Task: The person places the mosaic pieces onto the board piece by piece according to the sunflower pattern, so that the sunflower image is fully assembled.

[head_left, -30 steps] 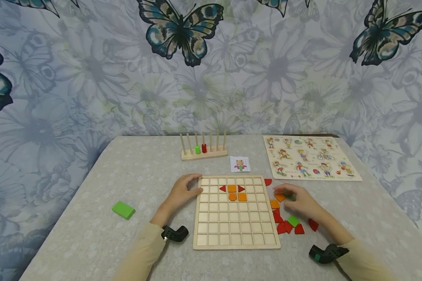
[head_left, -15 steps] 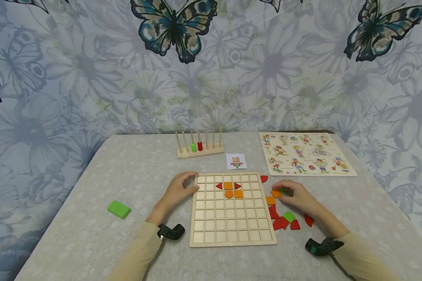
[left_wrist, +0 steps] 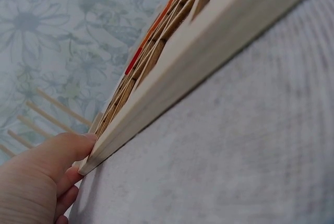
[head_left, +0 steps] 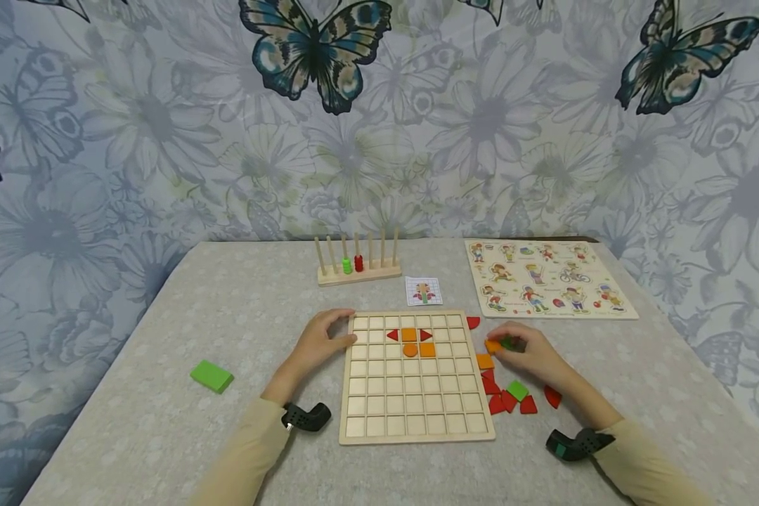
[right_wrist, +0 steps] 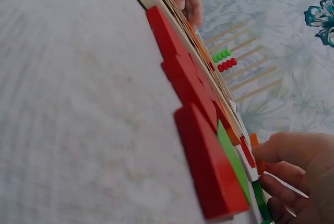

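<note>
My left hand [head_left: 321,342] holds the upper left corner of a wooden grid board [head_left: 417,440]. In the left wrist view the thumb lies on the board's rim [left_wrist: 156,96] and the other fingers are at its edge. Orange squares [head_left: 408,335], an orange circle [head_left: 410,350] and two red triangles [head_left: 393,335] sit in the board's upper cells. Right of the board, my right hand [head_left: 534,351] pinches an orange tile [right_wrist: 254,141] between thumb and fingers. Dark green tiles [head_left: 512,343] are by those fingers, partly hidden.
Red tiles [head_left: 490,383], an orange square tile [head_left: 485,361] and a light green tile [head_left: 517,391] lie along the board's right side. Behind stand a peg rack [head_left: 360,274] with beads, a pattern card [head_left: 424,291] and a picture board [head_left: 550,281]. A green block [head_left: 211,377] lies far left.
The head view has shifted slightly. My right fingers have closed in on the orange tile, which now shows less. The left hand stays at the board's corner.
</note>
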Available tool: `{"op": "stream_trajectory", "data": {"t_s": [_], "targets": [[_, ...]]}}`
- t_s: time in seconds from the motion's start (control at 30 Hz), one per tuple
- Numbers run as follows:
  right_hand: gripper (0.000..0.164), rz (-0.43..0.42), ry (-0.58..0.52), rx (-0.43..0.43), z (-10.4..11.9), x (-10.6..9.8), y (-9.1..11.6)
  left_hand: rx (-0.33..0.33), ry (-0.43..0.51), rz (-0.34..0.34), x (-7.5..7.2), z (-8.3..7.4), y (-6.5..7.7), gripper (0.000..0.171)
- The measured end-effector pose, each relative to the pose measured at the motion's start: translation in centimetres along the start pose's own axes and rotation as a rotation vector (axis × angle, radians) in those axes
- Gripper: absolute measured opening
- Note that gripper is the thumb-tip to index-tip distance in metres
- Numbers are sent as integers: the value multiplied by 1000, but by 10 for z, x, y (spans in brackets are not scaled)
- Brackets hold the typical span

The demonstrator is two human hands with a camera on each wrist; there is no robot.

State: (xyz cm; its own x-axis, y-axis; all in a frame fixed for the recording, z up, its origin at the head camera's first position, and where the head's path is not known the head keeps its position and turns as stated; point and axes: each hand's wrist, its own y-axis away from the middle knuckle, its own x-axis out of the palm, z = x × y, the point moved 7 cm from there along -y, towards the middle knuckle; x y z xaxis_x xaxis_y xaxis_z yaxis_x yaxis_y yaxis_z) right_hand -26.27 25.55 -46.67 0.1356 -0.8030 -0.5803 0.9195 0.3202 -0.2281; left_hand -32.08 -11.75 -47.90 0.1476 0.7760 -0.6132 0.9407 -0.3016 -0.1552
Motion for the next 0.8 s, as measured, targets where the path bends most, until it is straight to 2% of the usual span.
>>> {"op": "stream_trajectory", "data": {"t_s": [0.13, 0.23, 0.43, 0.53, 0.67, 0.8], "targets": [[24, -36, 17, -12, 9, 2, -2, -1, 7, 8, 2, 0, 0, 53], [23, -43, -12, -3, 19, 12, -8, 1, -3, 11, 2, 0, 0, 53], [25, 15, -88, -9, 46, 51, -33, -6, -5, -7, -5, 0, 3, 53], [26, 44, -104, -7, 72, 68, -43, -3, 2, -8, -5, 0, 5, 53], [25, 49, -108, -24, 85, 91, -54, 3, -3, -11, -2, -1, 5, 53], [25, 66, -68, -78, 83, 113, -64, -5, -11, -8, -1, -2, 4, 52]]}}
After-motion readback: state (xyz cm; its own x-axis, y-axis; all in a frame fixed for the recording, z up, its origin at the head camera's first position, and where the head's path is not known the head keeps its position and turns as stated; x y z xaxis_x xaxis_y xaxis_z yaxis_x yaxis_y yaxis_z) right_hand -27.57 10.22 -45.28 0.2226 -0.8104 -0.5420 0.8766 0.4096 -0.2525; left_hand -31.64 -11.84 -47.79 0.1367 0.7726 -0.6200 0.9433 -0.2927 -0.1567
